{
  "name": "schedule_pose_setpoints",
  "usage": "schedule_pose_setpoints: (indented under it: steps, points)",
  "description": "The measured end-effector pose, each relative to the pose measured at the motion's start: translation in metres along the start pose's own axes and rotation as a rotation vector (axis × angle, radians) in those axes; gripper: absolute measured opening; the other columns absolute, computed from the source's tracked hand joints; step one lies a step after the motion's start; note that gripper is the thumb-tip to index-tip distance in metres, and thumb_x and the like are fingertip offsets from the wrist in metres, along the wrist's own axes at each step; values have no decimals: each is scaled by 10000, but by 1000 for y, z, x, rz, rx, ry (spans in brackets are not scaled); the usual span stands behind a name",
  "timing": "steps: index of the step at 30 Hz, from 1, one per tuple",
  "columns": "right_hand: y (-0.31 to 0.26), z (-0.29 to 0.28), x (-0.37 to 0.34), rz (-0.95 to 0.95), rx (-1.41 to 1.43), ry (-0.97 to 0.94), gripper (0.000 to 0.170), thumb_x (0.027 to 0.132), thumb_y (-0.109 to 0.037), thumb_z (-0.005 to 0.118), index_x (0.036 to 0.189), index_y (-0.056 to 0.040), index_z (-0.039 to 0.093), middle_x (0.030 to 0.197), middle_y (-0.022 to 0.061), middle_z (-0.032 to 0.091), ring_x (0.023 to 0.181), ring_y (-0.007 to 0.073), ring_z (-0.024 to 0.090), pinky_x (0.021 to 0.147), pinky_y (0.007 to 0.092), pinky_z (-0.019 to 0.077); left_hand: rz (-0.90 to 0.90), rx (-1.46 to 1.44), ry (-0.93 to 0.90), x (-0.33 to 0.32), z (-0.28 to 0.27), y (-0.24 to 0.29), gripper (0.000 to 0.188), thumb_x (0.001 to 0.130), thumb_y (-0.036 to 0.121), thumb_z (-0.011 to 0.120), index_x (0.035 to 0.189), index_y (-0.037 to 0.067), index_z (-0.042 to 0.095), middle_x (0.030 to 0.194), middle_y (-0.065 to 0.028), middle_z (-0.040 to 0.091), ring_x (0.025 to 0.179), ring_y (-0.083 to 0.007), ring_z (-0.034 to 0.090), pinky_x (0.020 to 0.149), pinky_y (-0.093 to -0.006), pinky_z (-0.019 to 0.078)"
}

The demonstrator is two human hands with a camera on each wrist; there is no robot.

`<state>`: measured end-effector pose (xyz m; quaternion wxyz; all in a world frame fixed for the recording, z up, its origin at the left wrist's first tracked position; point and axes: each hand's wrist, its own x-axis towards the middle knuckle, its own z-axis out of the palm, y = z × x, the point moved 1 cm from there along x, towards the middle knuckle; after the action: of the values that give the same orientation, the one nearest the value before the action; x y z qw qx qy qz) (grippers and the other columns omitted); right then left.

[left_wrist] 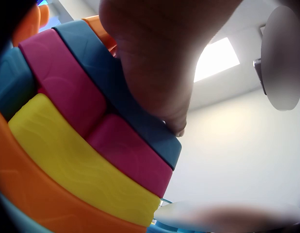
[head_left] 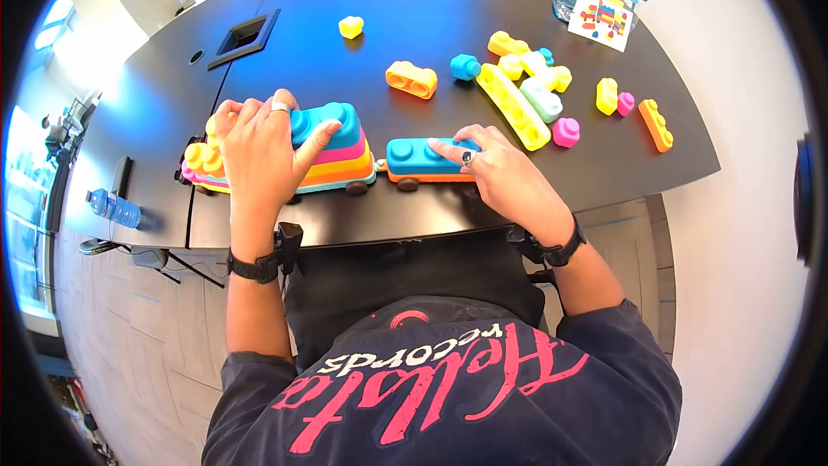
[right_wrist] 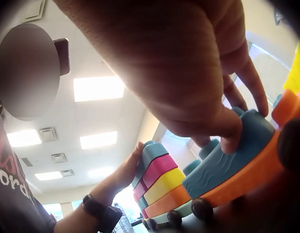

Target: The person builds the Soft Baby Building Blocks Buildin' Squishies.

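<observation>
At eleven o'clock your left hand [head_left: 263, 151] is half-closed on the blue top block [head_left: 341, 123] of the wheeled stack [head_left: 341, 167], thumb along its near side; the fingertips are hidden, so you cannot tell how far they wrap. That hand also covers much of the stack's left part. Near twelve o'clock your right hand [head_left: 511, 174] pinches the lower blue block [head_left: 410, 154] on its orange wheeled base [head_left: 442, 178], thumb against the near face, covering the right end. Loose blocks [head_left: 513, 108] partly overlap at one o'clock; the card [head_left: 601, 17] at two is too small to make out.
</observation>
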<state>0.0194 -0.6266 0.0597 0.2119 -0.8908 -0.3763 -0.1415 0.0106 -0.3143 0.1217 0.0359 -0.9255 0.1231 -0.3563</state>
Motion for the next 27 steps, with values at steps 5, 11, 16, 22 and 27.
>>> schedule_pose_setpoints:
  steps: [5,11,16,22,27]
  points:
    - [-8,8,-4,72,-105,-4,625,796,81,629,1393,-103,652,1299,136,635,1164,346,608,946,462,566,-5,4,-22,2,2,1,489,955,560,659,982,73,642,814,-129,626,882,-311,617,1028,-468,364]
    - [-1,23,-11,75,-92,73,687,788,68,648,1446,-128,604,1342,149,624,1224,345,584,972,492,550,30,-16,6,2,2,0,491,940,549,671,961,61,624,798,-120,632,862,-300,600,1019,-459,361]
    - [16,12,-11,-78,51,107,639,887,12,671,1496,-157,574,1317,167,627,1196,366,604,1017,496,512,55,-16,10,1,4,-4,477,961,543,634,964,66,617,773,-123,575,845,-305,582,986,-446,362]
    - [118,-57,-36,391,-379,217,213,965,-123,597,1102,-46,741,1179,195,692,1040,386,695,864,486,588,79,-31,34,0,5,-8,468,969,535,629,950,69,601,772,-123,570,829,-311,577,964,-447,368]
    - [180,-100,-73,964,-439,-21,412,1009,-274,672,1381,-100,646,1236,173,729,1150,347,705,939,490,577,57,-17,4,0,5,-8,471,983,537,614,944,68,591,758,-128,560,815,-316,577,962,-447,366]
